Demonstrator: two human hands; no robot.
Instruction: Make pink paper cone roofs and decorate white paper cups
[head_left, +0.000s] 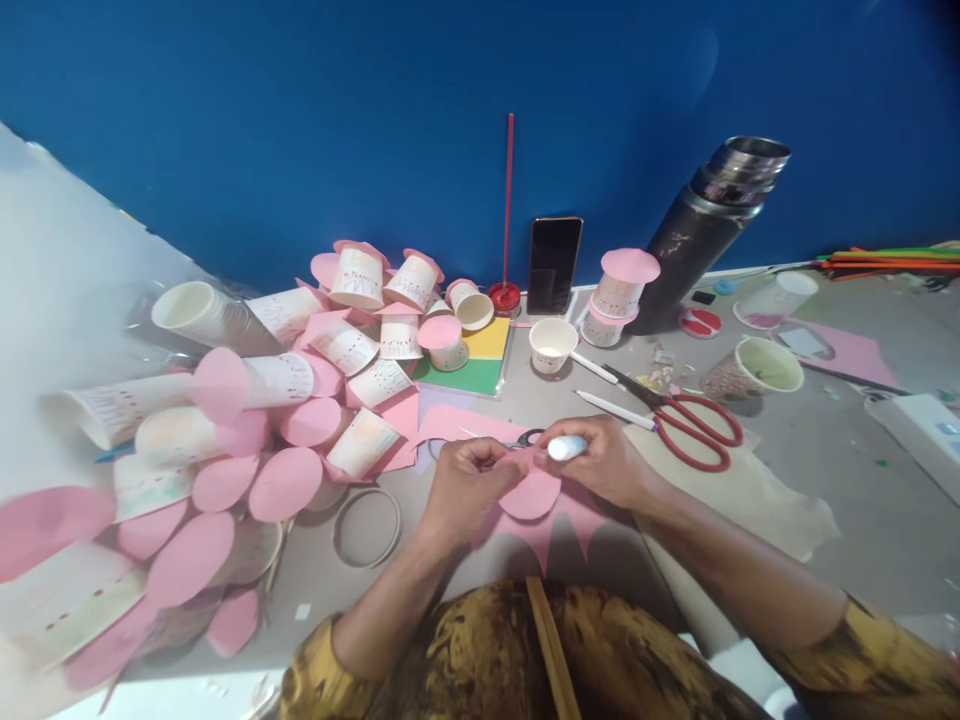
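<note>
**While I hold one disc (529, 500), pink-topped cups (358, 277) crowd my left**

My left hand (474, 480) pinches the disc's upper edge between thumb and fingers; my right hand (606, 460) meets the edge opposite and also grips a white tube (568, 447), seemingly so that I can steady the disc without putting the tube down. The disc is right in front of me, above a jagged pink offcut (541, 548). Small scissors (532, 438) lie just behind my hands. To the right, the red scissors (701, 430) point their blades away, which I judge leaves the handles easy to grab. The cups lie heaped leftward, probably to stay clear of my elbows. Farther back, a phone (555, 265) stands upright, with a flask (694, 240) to its right. The grey tabletop (307, 570) carries stray scraps (303, 611) and ends at a plain blue wall (420, 130).
</note>
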